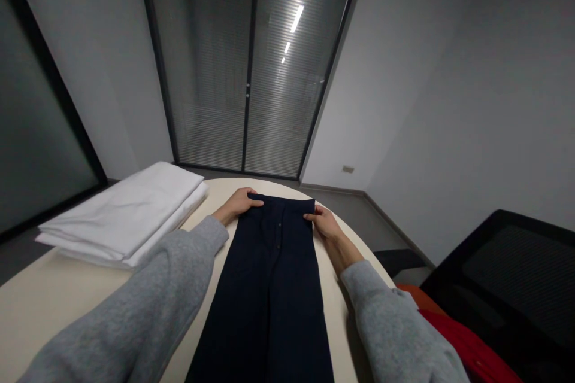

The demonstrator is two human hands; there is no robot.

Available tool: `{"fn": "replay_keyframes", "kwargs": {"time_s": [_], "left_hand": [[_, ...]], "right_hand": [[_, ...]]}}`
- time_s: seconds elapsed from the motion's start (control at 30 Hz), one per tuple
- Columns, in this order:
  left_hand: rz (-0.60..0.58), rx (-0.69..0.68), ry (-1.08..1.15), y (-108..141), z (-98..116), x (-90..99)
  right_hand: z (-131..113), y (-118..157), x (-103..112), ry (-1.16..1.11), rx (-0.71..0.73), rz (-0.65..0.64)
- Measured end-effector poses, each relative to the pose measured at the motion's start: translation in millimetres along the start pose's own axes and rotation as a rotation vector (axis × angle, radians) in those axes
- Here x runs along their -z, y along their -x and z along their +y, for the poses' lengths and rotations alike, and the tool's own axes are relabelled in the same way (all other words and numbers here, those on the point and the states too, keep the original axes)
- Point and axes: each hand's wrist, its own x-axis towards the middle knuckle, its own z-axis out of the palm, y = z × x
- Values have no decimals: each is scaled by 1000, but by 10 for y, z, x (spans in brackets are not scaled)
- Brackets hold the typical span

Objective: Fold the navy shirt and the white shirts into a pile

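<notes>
Dark navy trousers [287, 263] lie flat on the pale table, waistband at the far side and legs running toward me past the lower picture edge. Two small buttons show on the front near the top. My left hand [240, 202] pinches the left end of the waistband, thumb on top of the cloth. At the right end of the waistband, my right hand [324, 220] grips the corner between thumb and fingers. Both hands are closed on the cloth.
A folded white cloth stack [130, 209] sits on the left of the round table [36, 299]. A black mesh chair [516, 275] stands at the right, with red and orange cloth [467, 341] beside it. Glass doors [247, 60] are beyond.
</notes>
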Motion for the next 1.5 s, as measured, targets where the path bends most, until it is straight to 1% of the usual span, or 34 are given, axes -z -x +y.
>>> {"fn": "replay_keyframes", "kwargs": {"time_s": [0.13, 0.23, 0.3, 0.4, 0.47, 0.57, 0.67, 0.73, 0.83, 0.9, 0.93, 1.0, 1.1, 1.2, 1.33, 1.5], "left_hand": [[111, -98, -28, 75, 280, 116], [150, -198, -90, 280, 519, 268], [118, -290, -154, 504, 663, 377], [-3, -436, -262, 936, 814, 511], [-90, -525, -381, 1262, 849, 561], [-190, -620, -626, 1749, 793, 564], [-249, -653, -786, 2125, 652, 502], [-235, -660, -813, 2266, 563, 450], [-103, -675, -793, 2334, 497, 387], [-50, -708, -811, 2336, 493, 364], [-59, -735, -838, 2337, 494, 358], [-131, -791, -903, 2345, 492, 353], [-210, -817, -954, 2364, 472, 357], [-223, -818, -943, 2361, 459, 367], [-237, -832, -917, 2331, 478, 379], [-257, -834, -917, 2316, 483, 373]], "right_hand": [[-190, 118, 1, 70, 129, 49], [-418, 339, 68, 191, 217, 79], [-561, 559, 118, 302, 257, 79], [-715, 974, 142, 467, 311, 45], [-778, 1271, 118, 564, 357, -12], [-844, 1659, 67, 684, 428, -138], [-892, 1895, 38, 764, 484, -228], [-913, 1965, 29, 793, 507, -236], [-920, 1993, 12, 806, 518, -202], [-909, 2000, 0, 811, 522, -207], [-901, 2005, -4, 815, 525, -226], [-883, 2016, -1, 834, 524, -286], [-867, 2018, 24, 885, 507, -373], [-872, 2001, 53, 928, 491, -424], [-906, 1989, 72, 977, 481, -455], [-979, 2022, 67, 1031, 434, -486]]}}
